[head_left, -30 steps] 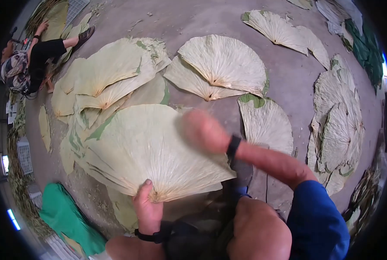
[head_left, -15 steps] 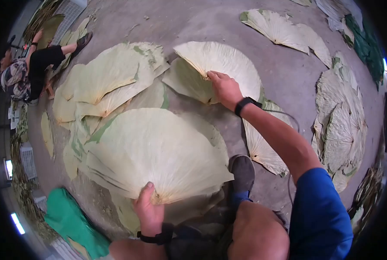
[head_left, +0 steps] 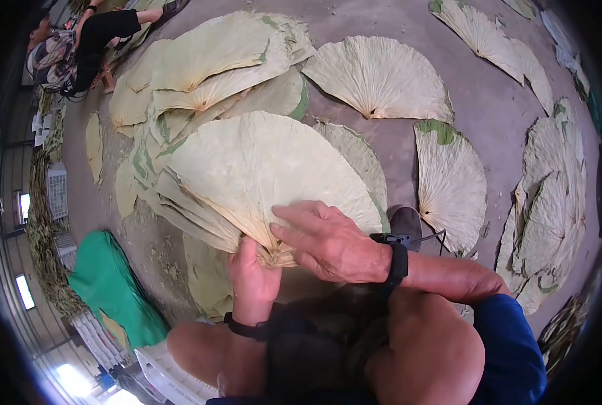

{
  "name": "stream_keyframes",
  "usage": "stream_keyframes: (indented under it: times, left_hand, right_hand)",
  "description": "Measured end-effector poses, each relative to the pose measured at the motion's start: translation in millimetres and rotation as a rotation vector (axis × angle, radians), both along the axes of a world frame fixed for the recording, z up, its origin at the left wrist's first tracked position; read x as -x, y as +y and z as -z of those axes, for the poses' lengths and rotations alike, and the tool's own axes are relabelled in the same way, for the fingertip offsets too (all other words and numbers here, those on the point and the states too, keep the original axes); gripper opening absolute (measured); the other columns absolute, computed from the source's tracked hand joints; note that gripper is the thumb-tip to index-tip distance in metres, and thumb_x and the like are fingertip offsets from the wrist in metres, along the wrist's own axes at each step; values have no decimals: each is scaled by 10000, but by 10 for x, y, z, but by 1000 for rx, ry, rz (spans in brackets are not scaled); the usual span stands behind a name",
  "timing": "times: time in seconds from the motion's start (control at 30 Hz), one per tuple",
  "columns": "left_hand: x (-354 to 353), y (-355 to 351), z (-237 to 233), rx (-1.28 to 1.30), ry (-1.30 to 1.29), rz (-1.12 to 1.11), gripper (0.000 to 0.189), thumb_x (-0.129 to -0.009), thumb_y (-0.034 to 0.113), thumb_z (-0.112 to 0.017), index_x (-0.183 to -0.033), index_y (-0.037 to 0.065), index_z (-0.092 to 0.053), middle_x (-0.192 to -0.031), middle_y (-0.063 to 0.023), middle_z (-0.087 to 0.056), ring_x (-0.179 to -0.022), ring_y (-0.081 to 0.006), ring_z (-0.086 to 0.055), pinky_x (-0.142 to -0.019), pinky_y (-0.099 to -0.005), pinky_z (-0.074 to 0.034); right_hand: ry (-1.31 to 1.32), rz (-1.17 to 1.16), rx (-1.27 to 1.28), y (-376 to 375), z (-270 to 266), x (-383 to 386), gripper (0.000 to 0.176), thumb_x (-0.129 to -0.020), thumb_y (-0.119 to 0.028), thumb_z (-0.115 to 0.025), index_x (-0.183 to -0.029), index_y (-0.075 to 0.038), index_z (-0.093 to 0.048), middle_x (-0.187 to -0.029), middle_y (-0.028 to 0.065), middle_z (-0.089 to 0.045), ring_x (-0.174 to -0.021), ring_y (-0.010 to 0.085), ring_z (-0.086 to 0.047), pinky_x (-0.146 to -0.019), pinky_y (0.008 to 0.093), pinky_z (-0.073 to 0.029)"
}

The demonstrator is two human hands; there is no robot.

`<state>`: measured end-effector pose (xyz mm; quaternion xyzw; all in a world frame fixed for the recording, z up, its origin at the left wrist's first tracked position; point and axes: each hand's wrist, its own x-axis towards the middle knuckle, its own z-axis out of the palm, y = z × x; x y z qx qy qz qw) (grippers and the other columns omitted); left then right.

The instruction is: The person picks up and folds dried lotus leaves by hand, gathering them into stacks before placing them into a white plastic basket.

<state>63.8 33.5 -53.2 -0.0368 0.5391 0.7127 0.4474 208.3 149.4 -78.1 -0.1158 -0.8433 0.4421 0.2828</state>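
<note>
My left hand grips a stack of dried, fan-shaped folded lotus leaves at its gathered point, thumb on top. The pale, ribbed leaves fan out away from me, and several layered edges show on the left side. My right hand lies over the lower right of the top leaf, fingers stretched out and touching its surface near the gathered point. Just beyond, one folded lotus leaf rests on the floor, and another folded leaf with a green patch lies to the right.
Piles of dried leaves lie at the upper left and far right. A green cloth sits at the left, with a white plastic crate below it. Another person sits at the upper left. My shoe is beside the stack.
My right hand has let go of the leaf at the upper middle and come back onto the held stack. That leaf now lies flat on the floor. The view has shifted.
</note>
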Motion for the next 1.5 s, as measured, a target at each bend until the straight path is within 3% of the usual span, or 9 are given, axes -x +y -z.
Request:
stream_keyframes:
  times: [0.13,0.4,0.6,0.83,0.9,1.0,1.13,1.2,1.5]
  left_hand:
    - [-8,13,-88,-11,-12,9,447,-1054,271,-450,-1406,-4,-439,-1380,-115,-540,-1226,-247,-554,-1026,-412,-475]
    - [-21,5,-42,212,130,29,491,-867,-19,-615,-1344,23,-505,-1241,-86,-574,-1104,-237,-581,-933,-449,-521]
    - [-15,144,-144,251,123,-15,501,-820,-39,-617,-1310,-25,-514,-1195,-119,-611,-1085,-267,-615,-966,-475,-519]
    - [29,205,-101,221,147,2,521,-819,-41,-619,-1326,-7,-508,-1223,-123,-606,-1116,-270,-609,-985,-477,-512]
    - [34,217,-108,206,160,12,526,-821,-39,-619,-1333,2,-505,-1235,-122,-602,-1125,-268,-605,-992,-475,-508]
    - [-31,266,-216,204,168,-1,531,-830,-39,-617,-1344,2,-493,-1236,-120,-600,-1113,-269,-608,-1007,-468,-498]
    - [4,184,-99,208,172,-21,427,-839,-43,-600,-1262,-45,-537,-1182,-120,-624,-1077,-262,-622,-982,-451,-505]
    - [46,116,-33,226,168,-16,383,-847,-40,-592,-1227,-59,-554,-1160,-120,-633,-1061,-258,-628,-959,-440,-516]
    - [13,-39,-21,-2,31,41,363,-990,198,-552,-1283,-17,-544,-1198,-145,-637,-1055,-251,-638,-903,-394,-541]
  right_hand:
    - [-34,-47,-35,-67,34,16,522,-782,-115,-656,-1288,-5,-590,-1382,197,-489,-1185,378,-498,-893,466,-496]
    - [166,-364,145,404,749,78,453,-893,-233,-645,-1301,-45,-593,-1297,214,-554,-1077,346,-571,-889,470,-490]
    - [-733,567,-455,1828,1748,-275,488,-839,-217,-640,-1316,-161,-555,-1445,121,-448,-1292,393,-453,-1006,551,-393]
    - [-871,375,-496,2173,1844,-392,327,-905,-227,-576,-1216,-127,-589,-1405,112,-487,-1294,380,-464,-978,555,-405]
    - [-598,536,-363,2247,2040,-366,249,-863,-245,-587,-1075,-125,-642,-1172,129,-601,-1150,338,-568,-903,494,-474]
    - [-305,793,-75,2187,1346,-246,203,-904,-229,-553,-1041,-101,-632,-1031,130,-643,-984,335,-630,-812,447,-522]
    - [-312,297,-177,1281,179,-166,269,-900,-117,-636,-1162,-60,-616,-1192,134,-643,-1054,346,-636,-871,422,-531]
    - [73,182,-234,644,128,-70,300,-893,-136,-662,-1178,-50,-623,-1253,113,-626,-1169,344,-597,-931,432,-506]
    - [91,-38,112,-53,132,11,305,-859,-162,-714,-1138,-52,-657,-1317,94,-609,-1313,396,-477,-1056,489,-408]
